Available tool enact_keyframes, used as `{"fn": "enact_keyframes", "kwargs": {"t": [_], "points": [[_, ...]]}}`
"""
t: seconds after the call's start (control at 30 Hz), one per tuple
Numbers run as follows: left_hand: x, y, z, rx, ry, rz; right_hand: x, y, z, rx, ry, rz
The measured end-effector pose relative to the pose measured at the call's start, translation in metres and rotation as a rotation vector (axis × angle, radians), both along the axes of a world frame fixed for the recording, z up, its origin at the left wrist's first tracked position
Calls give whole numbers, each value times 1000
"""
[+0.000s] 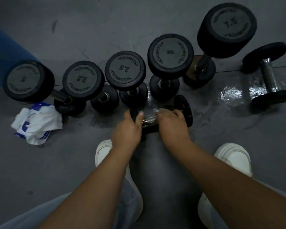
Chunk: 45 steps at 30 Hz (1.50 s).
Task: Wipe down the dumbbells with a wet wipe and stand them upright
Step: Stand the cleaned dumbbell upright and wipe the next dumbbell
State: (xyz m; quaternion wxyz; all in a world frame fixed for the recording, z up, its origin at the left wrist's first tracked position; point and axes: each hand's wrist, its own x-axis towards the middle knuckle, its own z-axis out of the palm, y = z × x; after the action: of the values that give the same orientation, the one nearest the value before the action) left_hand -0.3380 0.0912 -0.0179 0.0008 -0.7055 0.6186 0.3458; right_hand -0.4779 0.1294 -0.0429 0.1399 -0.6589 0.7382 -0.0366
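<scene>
A small black dumbbell [186, 111] with a chrome handle lies on its side on the grey floor in front of me. My left hand [128, 129] grips its left head. My right hand [172, 124] presses a white wet wipe [156, 111] onto the handle and right head. Behind it, several black dumbbells stand upright in a row: a 5 [27, 80], a 2.5 [83, 80], another 2.5 [125, 71], a 5 [170, 53] and a 7.5 [226, 28]. One more dumbbell [269, 75] lies on its side at the far right.
A crumpled white and blue wipe packet [37, 124] lies on the floor at the left. A wet, shiny patch [228, 95] spreads between the row and the lying dumbbell. My white shoes [234, 157] flank my arms. Blue fabric [5, 52] shows at the far left.
</scene>
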Motion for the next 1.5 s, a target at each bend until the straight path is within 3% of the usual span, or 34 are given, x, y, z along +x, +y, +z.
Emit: {"fn": "enact_keyframes", "kwargs": {"t": [0.07,0.17,0.33,0.43,0.57,0.63,0.73,0.8,0.97,1.07,1.23,1.33,1.4,1.5], "points": [[-8,13,-1,33,149,70,5,0,-4,18,15,-24],[-11,21,-10,82,289,143,13,5,-4,-70,-46,193],[3,12,-8,89,250,50,-6,-4,2,7,-35,144],[7,0,-11,87,228,6,13,-7,9,27,-7,235],[12,-7,-4,83,126,-120,-6,-3,9,83,69,14],[11,-10,-3,102,67,-125,9,11,11,110,136,30],[14,-7,-5,244,42,-138,18,16,13,151,30,134],[16,9,-8,321,78,-67,6,9,13,181,-26,123],[6,40,0,137,-15,212,9,16,17,145,-16,64],[2,47,4,107,-43,232,4,15,14,86,-21,7],[3,59,3,13,-112,197,20,30,7,24,-172,220],[4,68,-6,43,11,270,1,30,7,64,-159,40],[1,75,-12,146,273,426,7,33,13,76,-151,125],[-7,82,-14,302,577,667,18,32,20,239,-310,171]]}}
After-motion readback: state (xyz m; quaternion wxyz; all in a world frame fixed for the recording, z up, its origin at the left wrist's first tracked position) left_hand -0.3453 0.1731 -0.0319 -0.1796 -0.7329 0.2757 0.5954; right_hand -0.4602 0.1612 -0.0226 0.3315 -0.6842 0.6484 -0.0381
